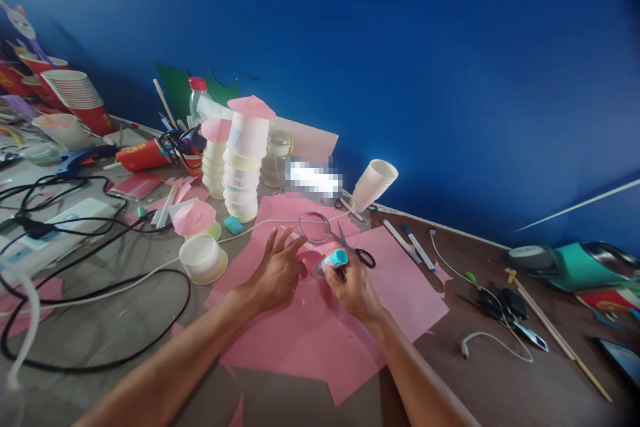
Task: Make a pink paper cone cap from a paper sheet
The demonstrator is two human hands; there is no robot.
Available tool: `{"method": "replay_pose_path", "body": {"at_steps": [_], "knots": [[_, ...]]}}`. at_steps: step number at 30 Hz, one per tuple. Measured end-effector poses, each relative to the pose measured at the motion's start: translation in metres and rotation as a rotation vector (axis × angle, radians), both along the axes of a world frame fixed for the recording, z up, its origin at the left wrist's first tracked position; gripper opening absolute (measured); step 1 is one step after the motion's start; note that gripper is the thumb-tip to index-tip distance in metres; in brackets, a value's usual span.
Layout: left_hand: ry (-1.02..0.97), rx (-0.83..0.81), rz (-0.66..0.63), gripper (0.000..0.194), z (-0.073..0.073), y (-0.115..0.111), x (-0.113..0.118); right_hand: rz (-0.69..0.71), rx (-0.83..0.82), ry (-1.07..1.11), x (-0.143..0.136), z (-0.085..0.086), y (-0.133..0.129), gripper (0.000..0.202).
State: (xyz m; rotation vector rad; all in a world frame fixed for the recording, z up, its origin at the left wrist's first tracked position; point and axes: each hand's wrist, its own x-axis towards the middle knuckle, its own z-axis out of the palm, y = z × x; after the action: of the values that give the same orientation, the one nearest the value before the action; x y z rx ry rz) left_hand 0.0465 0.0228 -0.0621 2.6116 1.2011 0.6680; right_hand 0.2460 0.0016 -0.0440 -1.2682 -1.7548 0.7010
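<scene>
While your right hand (356, 290) has its fingers clamped around a blue-ended glue stick (330, 263) at the centre of the frame, your left hand (277, 273) lies just left of it, fingers spread apart over pink paper sheets (290, 350). Black-handled scissors (346, 243) lie just above your right hand. Left of centre, a paper-cup tower (243, 177) stands upright under a pink paper cone (251, 107).

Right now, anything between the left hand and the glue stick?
No obstacle visible: only pink paper shows in the gap between the left hand and the glue stick, which the right hand holds. The scissors lie farther back, outside that gap.
</scene>
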Motion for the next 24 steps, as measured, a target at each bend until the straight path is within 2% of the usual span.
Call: {"method": "replay_pose_path", "body": {"at_steps": [3, 6, 8, 11, 13, 19, 24], "knots": [[-0.154, 0.078, 0.02, 0.032, 0.005, 0.002, -0.002, -0.086, -0.055, 0.109, 0.0, -0.002, 0.002, 0.017], [-0.298, 0.128, 0.1, 0.027, 0.011, 0.003, -0.003, -0.179, -0.088, 0.177, 0.001, -0.003, 0.006, 0.033], [-0.357, 0.125, 0.139, 0.028, 0.013, 0.003, -0.002, -0.227, -0.152, 0.251, 0.0, -0.003, 0.007, 0.042], [-0.397, 0.096, 0.151, 0.034, 0.01, 0.0, 0.002, -0.25, -0.24, 0.347, -0.006, 0.0, 0.002, 0.043], [-0.384, 0.069, 0.135, 0.032, 0.008, -0.001, 0.003, -0.245, -0.233, 0.328, -0.011, 0.002, -0.003, 0.038], [-0.205, 0.01, 0.077, 0.021, 0.0, 0.001, 0.001, -0.226, -0.095, 0.078, -0.021, 0.001, -0.016, 0.024], [-0.11, -0.039, 0.05, 0.033, -0.007, 0.0, 0.001, -0.143, -0.092, -0.011, -0.019, -0.001, -0.013, 0.02]]}}
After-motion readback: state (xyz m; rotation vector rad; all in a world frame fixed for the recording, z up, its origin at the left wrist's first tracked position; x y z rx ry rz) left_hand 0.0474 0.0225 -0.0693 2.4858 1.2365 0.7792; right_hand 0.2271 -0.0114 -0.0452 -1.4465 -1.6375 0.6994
